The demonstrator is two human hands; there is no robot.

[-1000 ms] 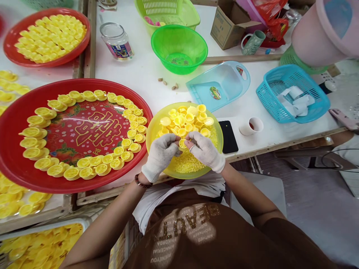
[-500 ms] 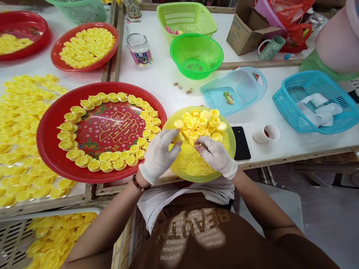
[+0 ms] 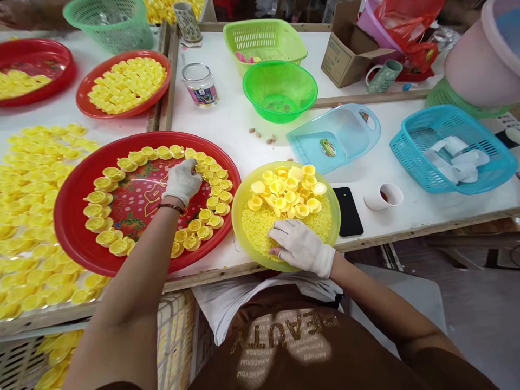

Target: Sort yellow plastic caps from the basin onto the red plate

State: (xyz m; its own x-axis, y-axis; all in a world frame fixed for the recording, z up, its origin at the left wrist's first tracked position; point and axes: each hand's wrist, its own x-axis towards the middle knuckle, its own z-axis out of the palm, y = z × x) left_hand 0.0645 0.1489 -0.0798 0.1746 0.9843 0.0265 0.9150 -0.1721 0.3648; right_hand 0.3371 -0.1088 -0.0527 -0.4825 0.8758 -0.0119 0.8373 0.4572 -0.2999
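Observation:
My left hand, in a white glove, reaches over the large red tray. Its fingers are closed at the tray's inner upper right, against a ring of small yellow plastic cups; whatever they pinch is hidden. In a yellow bowl, my right hand, also gloved, rests on tiny yellow beads. Its fingers are stretched over the beads, with the thumb apart and nothing visibly held. Loose yellow cups lie heaped at the bowl's far side.
A black phone and a paper cup stand right of the bowl. Beyond are a blue dustpan, a green basin, a glass jar and a blue basket. Many yellow pieces cover the left table.
My left hand has moved from the yellow bowl up and left to the ring of cups on the red tray. My right hand has lowered from the heaped cups onto the beads.

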